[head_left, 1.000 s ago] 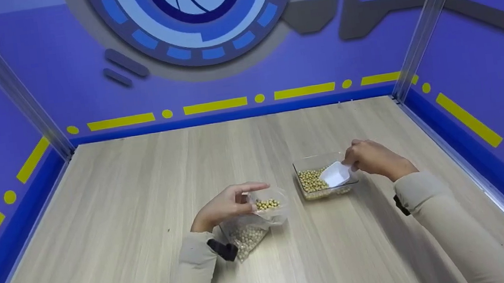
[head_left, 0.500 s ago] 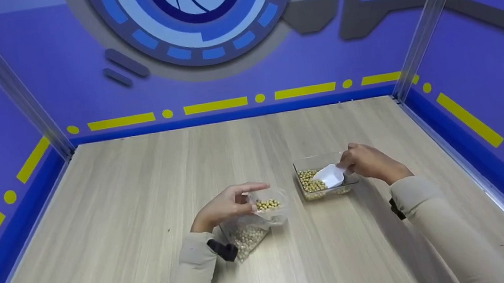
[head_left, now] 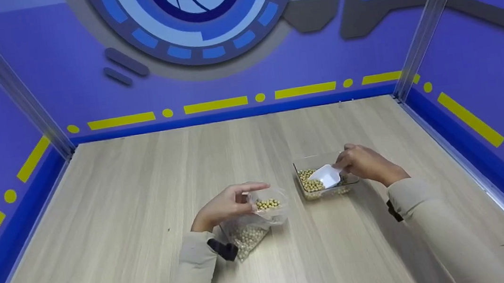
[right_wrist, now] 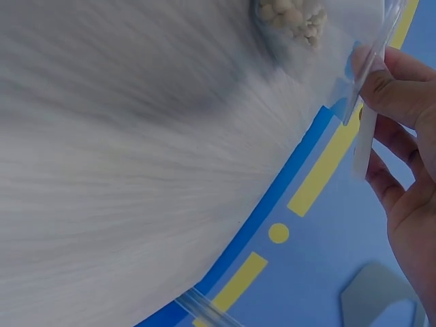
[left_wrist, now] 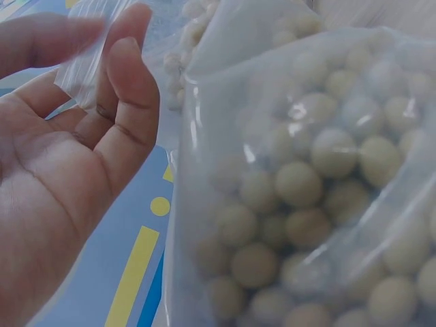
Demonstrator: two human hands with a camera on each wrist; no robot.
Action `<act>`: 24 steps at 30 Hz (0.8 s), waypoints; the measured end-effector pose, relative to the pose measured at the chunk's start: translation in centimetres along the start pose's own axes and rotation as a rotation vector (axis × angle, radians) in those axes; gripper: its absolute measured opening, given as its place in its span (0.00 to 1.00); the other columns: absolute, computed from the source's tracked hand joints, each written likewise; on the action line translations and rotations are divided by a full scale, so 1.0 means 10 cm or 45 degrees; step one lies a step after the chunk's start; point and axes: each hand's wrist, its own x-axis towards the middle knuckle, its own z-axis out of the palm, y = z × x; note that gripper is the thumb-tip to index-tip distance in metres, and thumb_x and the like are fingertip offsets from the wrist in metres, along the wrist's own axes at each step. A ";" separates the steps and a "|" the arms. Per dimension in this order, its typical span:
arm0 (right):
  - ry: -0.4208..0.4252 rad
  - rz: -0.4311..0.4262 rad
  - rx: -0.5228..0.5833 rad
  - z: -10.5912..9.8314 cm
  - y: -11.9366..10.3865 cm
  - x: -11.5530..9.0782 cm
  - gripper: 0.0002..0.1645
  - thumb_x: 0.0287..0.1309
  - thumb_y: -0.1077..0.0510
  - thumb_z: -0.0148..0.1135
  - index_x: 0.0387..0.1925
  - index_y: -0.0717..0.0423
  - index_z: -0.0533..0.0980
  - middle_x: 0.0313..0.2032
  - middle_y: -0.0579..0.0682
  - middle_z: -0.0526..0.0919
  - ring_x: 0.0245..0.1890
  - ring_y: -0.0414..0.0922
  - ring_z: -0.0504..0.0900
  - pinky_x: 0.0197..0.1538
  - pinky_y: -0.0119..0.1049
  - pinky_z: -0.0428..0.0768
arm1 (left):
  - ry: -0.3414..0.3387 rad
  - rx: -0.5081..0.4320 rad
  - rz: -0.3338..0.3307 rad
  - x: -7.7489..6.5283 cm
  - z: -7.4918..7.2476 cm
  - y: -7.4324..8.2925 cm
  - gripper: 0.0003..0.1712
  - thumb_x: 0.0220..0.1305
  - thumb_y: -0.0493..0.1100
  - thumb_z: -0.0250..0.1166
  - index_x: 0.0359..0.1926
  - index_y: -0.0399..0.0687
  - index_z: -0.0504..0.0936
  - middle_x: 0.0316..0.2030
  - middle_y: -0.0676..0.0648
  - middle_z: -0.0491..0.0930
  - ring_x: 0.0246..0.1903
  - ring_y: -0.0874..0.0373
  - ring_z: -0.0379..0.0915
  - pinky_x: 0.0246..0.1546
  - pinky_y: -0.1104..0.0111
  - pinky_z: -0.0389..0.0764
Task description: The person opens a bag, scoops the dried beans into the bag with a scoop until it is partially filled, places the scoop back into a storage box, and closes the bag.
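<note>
My left hand [head_left: 223, 205] pinches the top edge of a clear zip bag [head_left: 249, 239] partly filled with round, pale yellow beans. In the left wrist view, thumb and fingers grip the zip strip [left_wrist: 85, 51], and the bag's bean-filled body [left_wrist: 306, 184] hangs beside the palm. The mouth gapes, with beans [head_left: 267, 204] showing inside. My right hand [head_left: 368, 164] holds a white scoop [head_left: 327, 176] by its handle; its bowl is tilted down among the beans [head_left: 310, 183] in a clear rectangular container [head_left: 298, 181]. The right wrist view shows fingers around the white handle [right_wrist: 364, 146].
The container stands to the right of the bag on a wood-grain table [head_left: 143, 187]. Blue-purple panels with yellow markings [head_left: 214, 105] enclose the back and sides. A dark speck [head_left: 168, 229] lies on the table left of the bag.
My right hand has moved left with the scoop, pushing its bowl further into the beans in the container. The left hand and the bag have stayed put.
</note>
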 end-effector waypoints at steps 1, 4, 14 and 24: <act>0.003 0.002 0.005 0.01 0.00 0.00 0.18 0.44 0.75 0.68 0.39 0.61 0.86 0.36 0.54 0.88 0.34 0.47 0.79 0.36 0.40 0.81 | 0.000 -0.002 -0.004 0.00 0.00 0.00 0.32 0.62 0.28 0.59 0.67 0.35 0.66 0.51 0.35 0.74 0.27 0.69 0.70 0.31 0.75 0.76; 0.017 -0.003 0.027 0.03 -0.01 0.00 0.18 0.44 0.75 0.67 0.39 0.60 0.86 0.37 0.54 0.88 0.34 0.48 0.79 0.37 0.41 0.81 | -0.007 -0.011 -0.009 0.01 0.00 0.00 0.32 0.62 0.28 0.58 0.68 0.35 0.65 0.51 0.32 0.74 0.28 0.69 0.71 0.33 0.75 0.77; 0.038 -0.073 0.107 0.06 0.00 0.02 0.15 0.47 0.76 0.64 0.37 0.61 0.86 0.35 0.55 0.88 0.27 0.42 0.71 0.32 0.33 0.74 | -0.005 -0.010 -0.041 0.01 0.00 0.00 0.33 0.61 0.28 0.59 0.68 0.37 0.65 0.60 0.39 0.71 0.35 0.65 0.75 0.36 0.74 0.78; -0.030 -0.159 0.086 0.03 -0.04 0.09 0.16 0.39 0.79 0.61 0.27 0.62 0.85 0.26 0.52 0.87 0.22 0.36 0.62 0.27 0.30 0.64 | 0.005 -0.006 -0.024 0.00 0.00 0.00 0.32 0.61 0.29 0.59 0.68 0.37 0.66 0.53 0.49 0.75 0.31 0.67 0.72 0.34 0.74 0.78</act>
